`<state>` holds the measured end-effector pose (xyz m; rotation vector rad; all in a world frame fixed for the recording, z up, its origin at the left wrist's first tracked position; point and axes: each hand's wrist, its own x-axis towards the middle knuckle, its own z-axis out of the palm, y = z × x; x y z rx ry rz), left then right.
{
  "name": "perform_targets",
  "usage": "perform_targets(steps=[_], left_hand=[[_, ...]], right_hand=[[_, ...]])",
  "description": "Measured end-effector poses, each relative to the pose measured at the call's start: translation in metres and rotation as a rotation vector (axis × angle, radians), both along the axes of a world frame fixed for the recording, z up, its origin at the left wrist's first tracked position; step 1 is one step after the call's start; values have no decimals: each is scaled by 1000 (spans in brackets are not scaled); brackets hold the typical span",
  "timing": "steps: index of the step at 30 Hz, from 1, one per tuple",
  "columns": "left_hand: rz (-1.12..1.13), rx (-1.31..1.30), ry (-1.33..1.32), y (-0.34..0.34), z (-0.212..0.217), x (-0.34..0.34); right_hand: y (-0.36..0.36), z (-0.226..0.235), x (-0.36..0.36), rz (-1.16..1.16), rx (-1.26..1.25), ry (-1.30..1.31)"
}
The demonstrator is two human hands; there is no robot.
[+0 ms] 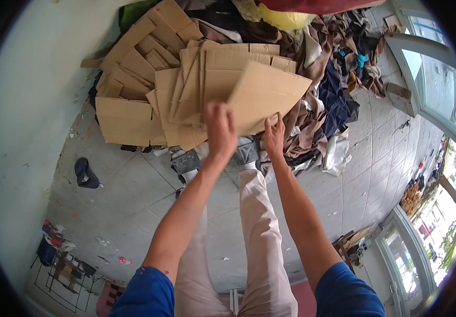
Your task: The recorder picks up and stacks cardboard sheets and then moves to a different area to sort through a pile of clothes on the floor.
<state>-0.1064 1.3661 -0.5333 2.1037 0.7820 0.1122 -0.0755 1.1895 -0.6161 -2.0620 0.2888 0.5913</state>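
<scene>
A flat brown cardboard sheet (267,92) is held up at a slant above a pile of cardboard. My right hand (274,137) grips its lower edge, thumb on the upper face and the other fingers partly hidden. At the sheet's left edge, my left hand (221,132) is closed with curled fingers, slightly smeared by motion. Under and left of it lie several overlapping flattened cardboard pieces (183,95). A folded stack of cardboard boxes (138,66) leans farther left, and a wide cardboard flap (127,121) lies at its near side.
Heaped fabric scraps (333,87) in brown, navy and white spread behind and right of the cardboard. A yellow plastic bag (286,17) rests at the back. My shoes (246,152) stand against the pile. A dark cap-like item (86,173) lies on the tiled floor. Glass doors (431,79) line the right.
</scene>
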Motion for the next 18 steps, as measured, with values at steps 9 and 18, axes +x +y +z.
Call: perform_targets(steps=[9,18], left_hand=[[87,225,184,-3,-12,20],[39,-46,15,-18,13,0]], right_hand=[[-42,-39,41,264,-197,-84],[-33,-37,58,169,-147,71]])
